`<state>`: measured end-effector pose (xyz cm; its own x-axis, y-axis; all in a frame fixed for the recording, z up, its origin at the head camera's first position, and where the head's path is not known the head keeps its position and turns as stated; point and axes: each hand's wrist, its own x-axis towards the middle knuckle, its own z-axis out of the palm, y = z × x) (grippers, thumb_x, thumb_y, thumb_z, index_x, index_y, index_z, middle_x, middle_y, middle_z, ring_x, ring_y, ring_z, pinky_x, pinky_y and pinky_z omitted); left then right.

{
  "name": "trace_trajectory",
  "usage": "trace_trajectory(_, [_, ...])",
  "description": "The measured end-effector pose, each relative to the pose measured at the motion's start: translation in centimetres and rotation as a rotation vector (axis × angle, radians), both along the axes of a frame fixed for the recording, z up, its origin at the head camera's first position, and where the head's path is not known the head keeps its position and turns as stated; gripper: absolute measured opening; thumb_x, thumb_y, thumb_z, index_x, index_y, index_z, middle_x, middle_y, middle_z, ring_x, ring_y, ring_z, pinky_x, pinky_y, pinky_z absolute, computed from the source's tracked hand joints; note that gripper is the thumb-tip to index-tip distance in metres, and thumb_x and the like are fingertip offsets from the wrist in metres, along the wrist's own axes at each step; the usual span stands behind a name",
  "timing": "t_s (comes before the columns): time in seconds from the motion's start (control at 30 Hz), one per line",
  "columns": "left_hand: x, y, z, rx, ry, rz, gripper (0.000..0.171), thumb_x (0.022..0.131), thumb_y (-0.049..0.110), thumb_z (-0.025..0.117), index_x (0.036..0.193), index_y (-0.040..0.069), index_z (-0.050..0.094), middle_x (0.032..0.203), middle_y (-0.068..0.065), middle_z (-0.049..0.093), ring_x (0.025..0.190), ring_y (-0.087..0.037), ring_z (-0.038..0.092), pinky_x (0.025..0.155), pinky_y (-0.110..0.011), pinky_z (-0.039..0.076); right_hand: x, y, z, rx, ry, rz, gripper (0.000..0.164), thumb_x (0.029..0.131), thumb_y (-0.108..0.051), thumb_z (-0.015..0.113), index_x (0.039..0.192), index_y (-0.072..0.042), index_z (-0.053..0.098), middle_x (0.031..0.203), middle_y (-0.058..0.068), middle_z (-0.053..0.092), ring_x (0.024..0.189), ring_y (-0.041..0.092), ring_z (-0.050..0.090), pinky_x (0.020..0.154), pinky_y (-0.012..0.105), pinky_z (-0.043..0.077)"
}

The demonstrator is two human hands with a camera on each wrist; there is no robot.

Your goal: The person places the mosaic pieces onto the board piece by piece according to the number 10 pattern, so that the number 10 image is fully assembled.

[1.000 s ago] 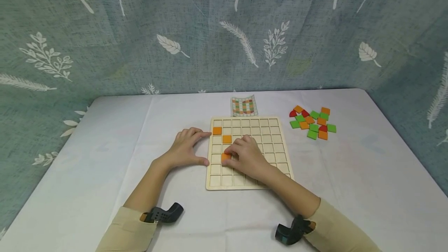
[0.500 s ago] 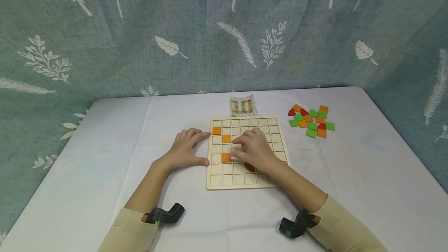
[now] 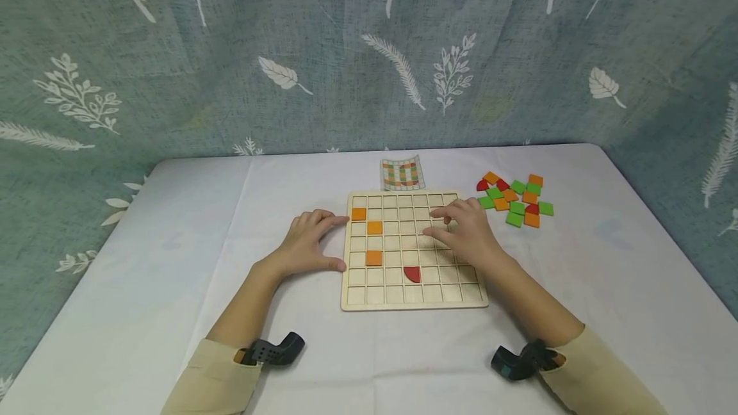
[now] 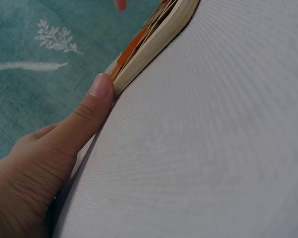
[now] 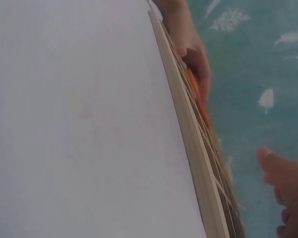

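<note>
A wooden grid board (image 3: 403, 296) lies flat on the white cloth. Three orange square tiles sit in its left part: an upper one (image 3: 359, 214), one diagonally below (image 3: 375, 228) and a lower tile (image 3: 374, 258). Lower down, a red quarter-circle tile (image 3: 412, 274) rests in a cell. My left hand (image 3: 308, 243) touches the board's left edge with thumb and index finger spread; in the left wrist view its thumb (image 4: 87, 116) meets the board's side. Over the board's right part hovers my right hand (image 3: 469, 232), thumb and index finger apart with nothing between them.
Several loose green tiles (image 3: 514, 219), orange tiles (image 3: 532, 219) and red tiles (image 3: 482, 186) lie in a cluster to the right of the board. A small printed pattern card (image 3: 402, 173) stands just behind the board. A leaf-patterned curtain (image 3: 346, 82) hangs beyond the table's far edge.
My right hand has let go of the lower orange tile and moved right across the board, uncovering the red quarter-circle tile. My left hand stays at the left edge.
</note>
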<state>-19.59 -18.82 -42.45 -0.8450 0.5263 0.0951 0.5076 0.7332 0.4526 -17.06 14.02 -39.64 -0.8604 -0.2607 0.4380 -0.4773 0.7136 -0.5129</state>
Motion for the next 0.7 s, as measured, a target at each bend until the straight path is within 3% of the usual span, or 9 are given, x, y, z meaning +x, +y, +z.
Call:
trace_trajectory(0.33, [0.0, 0.0, -0.3, 0.000, 0.004, 0.000, 0.097, 0.059, 0.068, 0.075, 0.139, 0.021, 0.046, 0.126, -0.007, 0.045, 0.115, -0.026, 0.038, 0.094, -0.044, 0.026, 0.0, 3.5, -0.6, -0.019, -0.014, -0.053, 0.034, 0.068, -0.017, 0.085, 0.094, 0.000, 0.072, 0.071, 0.005, 0.055, 0.087, 0.027, 0.045, 0.078, 0.041, 0.035])
trace_trajectory(0.47, [0.0, 0.0, -0.3, 0.000, 0.016, -0.004, 0.098, 0.058, 0.070, 0.073, 0.139, 0.021, 0.046, 0.126, -0.007, 0.045, 0.113, -0.026, 0.038, 0.093, -0.044, 0.026, 0.0, 5.7, -0.7, -0.025, -0.026, -0.106, 0.033, 0.070, -0.014, 0.083, 0.095, 0.003, 0.071, 0.072, 0.007, 0.054, 0.088, 0.027, 0.046, 0.089, 0.046, 0.033])
trace_trajectory(0.6, [-0.1, 0.0, -0.2, -0.005, 0.011, 0.000, 0.097, 0.058, 0.068, 0.075, 0.139, 0.022, 0.046, 0.126, -0.006, 0.045, 0.113, -0.025, 0.038, 0.093, -0.043, 0.026, 0.1, 8.0, -0.6, -0.005, -0.001, -0.155, 0.033, 0.069, -0.011, 0.083, 0.095, 0.005, 0.070, 0.071, 0.010, 0.055, 0.085, 0.028, 0.044, 0.086, 0.045, 0.030])
trace_trajectory(0.7, [-0.1, 0.0, -0.2, -0.008, 0.002, 0.003, 0.097, 0.058, 0.065, 0.077, 0.139, 0.022, 0.046, 0.126, -0.006, 0.045, 0.113, -0.025, 0.038, 0.094, -0.043, 0.025, 0.2, 9.4, -0.4, 0.029, -0.015, -0.202, 0.032, 0.071, -0.012, 0.082, 0.096, 0.004, 0.070, 0.072, 0.011, 0.057, 0.082, 0.028, 0.040, 0.074, 0.041, 0.026])
